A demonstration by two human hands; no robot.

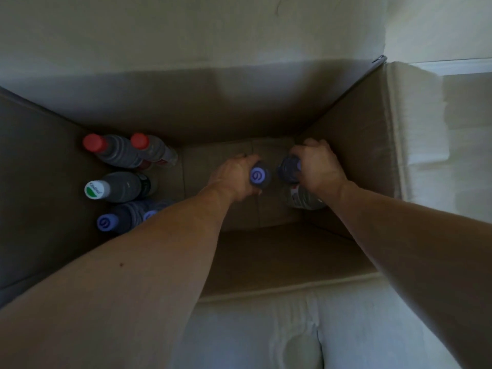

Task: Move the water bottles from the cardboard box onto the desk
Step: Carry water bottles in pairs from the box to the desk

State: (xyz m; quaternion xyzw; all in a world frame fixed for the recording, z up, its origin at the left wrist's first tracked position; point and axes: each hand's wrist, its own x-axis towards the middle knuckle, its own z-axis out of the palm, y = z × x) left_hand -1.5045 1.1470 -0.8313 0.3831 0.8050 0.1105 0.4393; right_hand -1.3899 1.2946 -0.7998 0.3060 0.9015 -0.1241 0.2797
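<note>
Presently, inside cardboard box (359,134): left hand (234,177) is gripping a blue-capped bottle (258,177), fingers curled round its neck; right hand (316,166) is clutching another bottle (290,169); five standing bottles (117,182) are waiting at left; counter unseen

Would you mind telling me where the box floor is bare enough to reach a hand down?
Bare floor runs between the red-capped bottles on the left and the left hand. The left wall is crowded: white-green capped bottle, purple-capped bottle. On the right, both hands, right hand, grip bottles.
</note>
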